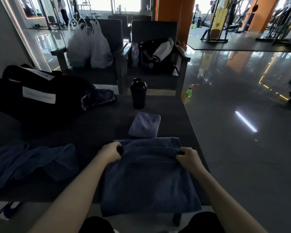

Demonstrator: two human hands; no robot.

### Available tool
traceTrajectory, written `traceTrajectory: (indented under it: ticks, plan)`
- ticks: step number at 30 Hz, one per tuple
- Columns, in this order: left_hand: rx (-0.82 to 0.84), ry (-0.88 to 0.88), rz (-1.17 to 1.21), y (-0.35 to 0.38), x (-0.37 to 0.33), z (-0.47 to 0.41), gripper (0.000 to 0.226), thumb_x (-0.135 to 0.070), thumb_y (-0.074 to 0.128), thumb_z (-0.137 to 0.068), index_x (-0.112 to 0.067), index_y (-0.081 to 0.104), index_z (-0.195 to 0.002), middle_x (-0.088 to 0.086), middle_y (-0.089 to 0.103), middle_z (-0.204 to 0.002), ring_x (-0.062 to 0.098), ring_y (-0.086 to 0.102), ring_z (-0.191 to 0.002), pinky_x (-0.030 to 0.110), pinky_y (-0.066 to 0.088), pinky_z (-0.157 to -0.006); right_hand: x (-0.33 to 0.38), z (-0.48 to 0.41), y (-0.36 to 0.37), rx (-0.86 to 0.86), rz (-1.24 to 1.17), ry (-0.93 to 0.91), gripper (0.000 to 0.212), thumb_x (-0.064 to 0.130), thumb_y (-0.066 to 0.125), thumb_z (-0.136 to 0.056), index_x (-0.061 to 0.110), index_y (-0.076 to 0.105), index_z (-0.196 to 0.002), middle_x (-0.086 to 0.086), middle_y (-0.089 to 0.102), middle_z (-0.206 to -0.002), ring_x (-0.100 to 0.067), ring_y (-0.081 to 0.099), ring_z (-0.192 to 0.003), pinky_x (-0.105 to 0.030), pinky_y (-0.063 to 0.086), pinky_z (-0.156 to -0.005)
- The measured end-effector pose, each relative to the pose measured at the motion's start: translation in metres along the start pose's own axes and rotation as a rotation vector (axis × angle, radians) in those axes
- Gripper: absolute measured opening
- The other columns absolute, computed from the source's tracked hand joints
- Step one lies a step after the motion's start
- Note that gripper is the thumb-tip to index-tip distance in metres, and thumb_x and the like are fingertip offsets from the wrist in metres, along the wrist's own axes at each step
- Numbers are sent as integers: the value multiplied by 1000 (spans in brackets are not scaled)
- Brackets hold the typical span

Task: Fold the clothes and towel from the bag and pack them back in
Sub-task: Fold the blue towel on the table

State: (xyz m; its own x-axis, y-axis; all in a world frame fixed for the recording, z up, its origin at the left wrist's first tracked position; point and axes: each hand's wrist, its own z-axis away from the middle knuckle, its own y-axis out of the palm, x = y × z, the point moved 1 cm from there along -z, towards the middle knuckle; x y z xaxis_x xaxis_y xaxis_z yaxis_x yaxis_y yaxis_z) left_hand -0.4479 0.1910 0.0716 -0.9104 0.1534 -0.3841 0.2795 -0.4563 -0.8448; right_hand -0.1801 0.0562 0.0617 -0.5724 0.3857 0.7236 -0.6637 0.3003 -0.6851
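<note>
A dark blue towel [148, 179] lies on the dark table [94, 132], its near end hanging over the front edge. My left hand [110, 153] grips a raised fold at the towel's left side. My right hand [188, 157] grips the same fold at the right side. Just beyond the towel sits a small folded grey-blue cloth [144, 125]. A crumpled dark blue garment [30, 162] lies at the left of the table. The black duffel bag [35, 93] stands at the far left, with a denim piece [101, 97] spilling from its open end.
A black shaker bottle [138, 93] stands upright behind the folded cloth. Two dark armchairs face the table, one holding white plastic bags [91, 46], the other a black-and-white jacket [158, 52]. A green spray bottle [189, 92] stands on the glossy floor past the table's right corner.
</note>
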Motion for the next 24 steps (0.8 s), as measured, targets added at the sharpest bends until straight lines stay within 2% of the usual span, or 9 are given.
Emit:
traceTrajectory:
  ticks: [3,5,8,10,12,14,16,19,24]
  plan:
    - [-103,62,-204,-5,-6,2,21,-33,69,-79,-27,59,-95,-2,44,-110,21,47,-107,38,45,-90,-4,5,3,12,-34,-21,39,12,60,-82,14,39,-49,2,41,-51,-10,36,-50,-19,24,-43]
    - [-168,131,-153,-11,-7,7,24,-38,74,-76,-22,57,-80,-4,43,-102,18,49,-98,35,46,-85,-5,8,4,0,-64,-57,36,13,59,-87,7,48,-53,0,45,-55,-10,38,-52,-18,29,-43]
    - [-201,264,-34,-20,-3,25,31,-30,79,-70,-20,50,-69,-4,51,-89,17,53,-83,31,48,-73,-9,14,-1,-28,-79,-126,25,14,58,-89,-4,63,-73,-9,59,-70,-15,50,-61,-19,36,-52]
    - [-189,305,-124,-22,-1,42,32,-32,79,-68,-24,48,-69,-5,53,-85,16,55,-80,33,49,-70,-17,19,-4,-64,-28,-185,18,11,60,-87,-3,67,-77,-9,66,-78,-21,59,-69,-31,47,-63]
    - [-171,317,-316,-17,0,60,31,-35,76,-70,-24,47,-73,-8,51,-86,16,55,-82,33,48,-69,-27,28,-6,-85,41,-233,12,6,61,-84,2,70,-77,-3,68,-80,-26,61,-74,-39,50,-64]
    - [-180,342,-473,-8,3,75,24,-33,69,-76,-25,47,-80,-6,50,-90,19,56,-88,30,45,-71,-35,39,-9,-88,114,-252,18,1,60,-80,9,74,-87,2,70,-90,-25,61,-82,-33,49,-69]
    - [-196,350,-554,-2,6,86,6,-24,56,-85,-27,51,-86,-3,56,-99,21,57,-93,30,46,-76,-39,50,-13,-79,164,-237,31,-4,58,-77,11,75,-98,-1,70,-102,-24,61,-92,-27,46,-75]
    - [-156,353,-601,6,15,99,13,-14,48,-87,-27,46,-84,-3,55,-105,18,53,-99,30,44,-83,-44,61,-17,-40,161,-210,37,-9,52,-76,9,74,-98,-6,69,-105,-23,63,-96,-23,44,-78]
    - [-120,372,-606,16,22,109,11,-19,52,-86,-26,45,-80,-5,49,-106,15,48,-98,30,42,-81,-45,64,-17,-23,209,-207,36,-7,51,-76,7,74,-100,-8,70,-109,-27,63,-102,-28,46,-84]
